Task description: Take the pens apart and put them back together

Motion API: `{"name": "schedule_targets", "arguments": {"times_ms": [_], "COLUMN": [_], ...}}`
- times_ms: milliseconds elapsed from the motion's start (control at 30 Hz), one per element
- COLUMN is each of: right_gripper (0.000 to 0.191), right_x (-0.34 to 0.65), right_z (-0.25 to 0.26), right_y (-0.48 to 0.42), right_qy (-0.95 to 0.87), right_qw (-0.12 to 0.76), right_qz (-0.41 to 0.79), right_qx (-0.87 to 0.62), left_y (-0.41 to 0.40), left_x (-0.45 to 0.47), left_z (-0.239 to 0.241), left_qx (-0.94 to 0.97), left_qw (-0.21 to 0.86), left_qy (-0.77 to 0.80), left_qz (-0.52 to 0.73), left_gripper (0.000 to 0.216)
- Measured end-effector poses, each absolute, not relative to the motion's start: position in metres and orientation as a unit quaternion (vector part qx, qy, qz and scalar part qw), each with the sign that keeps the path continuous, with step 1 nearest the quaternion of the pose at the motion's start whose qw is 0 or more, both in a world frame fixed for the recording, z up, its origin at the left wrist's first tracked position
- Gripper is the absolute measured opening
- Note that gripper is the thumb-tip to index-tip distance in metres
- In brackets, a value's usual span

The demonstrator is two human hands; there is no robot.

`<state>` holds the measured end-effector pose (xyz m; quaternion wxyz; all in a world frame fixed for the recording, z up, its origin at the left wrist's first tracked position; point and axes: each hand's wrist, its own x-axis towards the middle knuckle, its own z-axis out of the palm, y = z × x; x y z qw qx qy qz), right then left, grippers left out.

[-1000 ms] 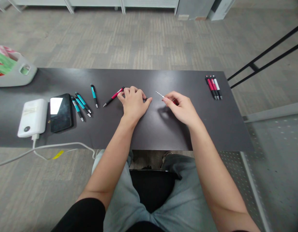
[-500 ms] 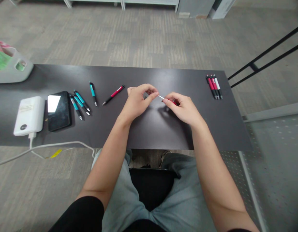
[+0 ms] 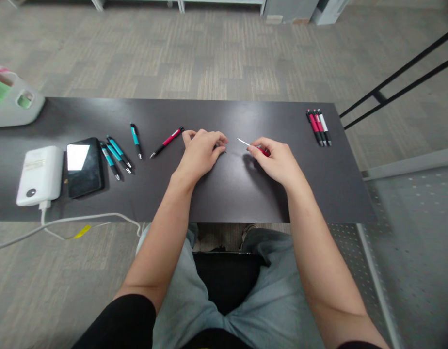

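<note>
Red barrel (image 3: 264,152) gripped in our right hand (image 3: 275,159)

We pinch it between thumb and fingers, its thin pale rod (image 3: 243,142) pointing at our left hand (image 3: 202,151) but apart from it. That hand arches low over the bench (image 3: 238,194), fingers curled; they hide whether it holds anything, so we cannot tell. Just left of it lies a red-and-black pen (image 3: 169,139); farther left, four teal pens (image 3: 117,154). Well right of our right hand sit two red pens (image 3: 319,127) beside a white one (image 3: 323,125).
</note>
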<state>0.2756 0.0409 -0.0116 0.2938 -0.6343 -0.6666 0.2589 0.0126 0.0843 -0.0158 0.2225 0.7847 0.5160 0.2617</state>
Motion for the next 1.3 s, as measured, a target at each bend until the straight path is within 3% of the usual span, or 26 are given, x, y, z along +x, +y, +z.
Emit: {"name": "schedule_targets", "arguments": {"times_ms": [233, 533, 633, 767, 933, 1300], "right_gripper": [0.024, 0.023, 0.024, 0.025, 0.024, 0.023], "right_x": [0.269, 0.263, 0.259, 0.257, 0.273, 0.340], "right_z": [-0.003, -0.006, -0.005, -0.001, 0.003, -0.032], "right_y": [0.037, 0.037, 0.036, 0.035, 0.037, 0.054], "right_qy": [-0.677, -0.678, -0.690, -0.706, -0.701, -0.605], "right_qw": [0.238, 0.256, 0.278, 0.286, 0.275, 0.336], "right_qz": [0.258, 0.268, 0.282, 0.285, 0.274, 0.248], "right_qx": [-0.647, -0.635, -0.606, -0.582, -0.598, -0.678], "left_y": [0.073, 0.075, 0.074, 0.077, 0.080, 0.059], "left_x": [0.017, 0.014, 0.015, 0.016, 0.007, 0.031], "left_z": [0.005, 0.001, 0.004, 0.005, 0.009, 0.016], "left_qx": [0.826, 0.802, 0.781, 0.792, 0.793, 0.849], "left_qw": [0.178, 0.200, 0.243, 0.280, 0.266, 0.194], "left_qy": [0.502, 0.513, 0.502, 0.451, 0.454, 0.485], "left_qz": [0.182, 0.232, 0.280, 0.303, 0.308, 0.080], "left_gripper": [0.032, 0.029, 0.042, 0.011, 0.007, 0.021]}}
